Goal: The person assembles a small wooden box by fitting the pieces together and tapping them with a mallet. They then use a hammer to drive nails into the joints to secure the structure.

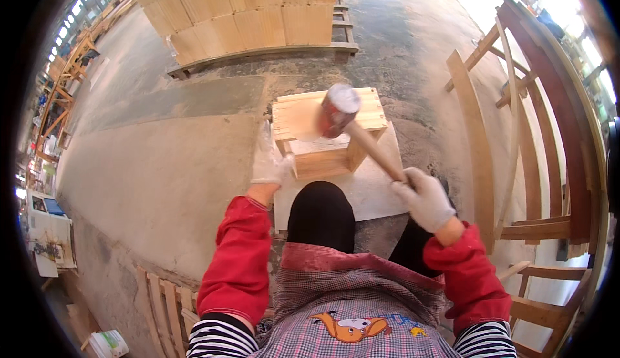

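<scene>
A pale wooden box (pixel 294 116), open on the side facing me, stands in front of my knees on a whitish sheet (pixel 371 193). My left hand (pixel 270 164), in a white glove, grips the box's left side, thumb at the near edge and fingers along the outer face. My right hand (pixel 423 200), also gloved, is closed round the wooden handle of a mallet (pixel 339 109). The mallet's red head with a whitish face is slightly blurred over the box's top panel; I cannot tell whether they touch.
Stacked wooden boxes (pixel 239 9) rest on a pallet (pixel 265 54) ahead. To the right, long boards and a wooden rack (pixel 542 132) stand close by. Wooden slats (pixel 165 313) lie at lower left, near a white bucket (pixel 108 344). A white machine (pixel 48 229) is farther left.
</scene>
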Tool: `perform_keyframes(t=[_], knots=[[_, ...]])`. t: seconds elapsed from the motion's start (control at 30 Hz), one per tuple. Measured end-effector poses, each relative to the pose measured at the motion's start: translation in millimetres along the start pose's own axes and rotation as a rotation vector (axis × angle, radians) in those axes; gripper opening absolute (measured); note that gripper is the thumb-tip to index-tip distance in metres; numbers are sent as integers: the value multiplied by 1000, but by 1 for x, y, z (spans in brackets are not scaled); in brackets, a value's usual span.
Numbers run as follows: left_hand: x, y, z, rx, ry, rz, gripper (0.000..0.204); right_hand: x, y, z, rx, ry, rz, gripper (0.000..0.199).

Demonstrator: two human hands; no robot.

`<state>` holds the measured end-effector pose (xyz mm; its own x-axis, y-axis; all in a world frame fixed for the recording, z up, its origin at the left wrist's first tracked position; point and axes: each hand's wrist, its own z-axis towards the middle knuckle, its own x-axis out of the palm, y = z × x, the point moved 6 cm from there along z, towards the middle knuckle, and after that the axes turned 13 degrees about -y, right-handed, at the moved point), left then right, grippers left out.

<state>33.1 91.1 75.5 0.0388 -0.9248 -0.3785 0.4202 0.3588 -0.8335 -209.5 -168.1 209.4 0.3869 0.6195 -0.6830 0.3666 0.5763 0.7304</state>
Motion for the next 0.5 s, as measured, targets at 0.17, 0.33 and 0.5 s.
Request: perform_keyframes(t=[0.17, 0.33, 0.5], knots=[[0, -93, 35, 424, -37, 168, 70, -93, 31, -2, 25, -235, 171, 16], [80, -79, 72, 582, 101, 794, 73, -82, 27, -3, -23, -429, 350, 16], [114, -87, 67, 495, 396, 962, 73, -39, -56, 8, -84, -240, -245, 19]])
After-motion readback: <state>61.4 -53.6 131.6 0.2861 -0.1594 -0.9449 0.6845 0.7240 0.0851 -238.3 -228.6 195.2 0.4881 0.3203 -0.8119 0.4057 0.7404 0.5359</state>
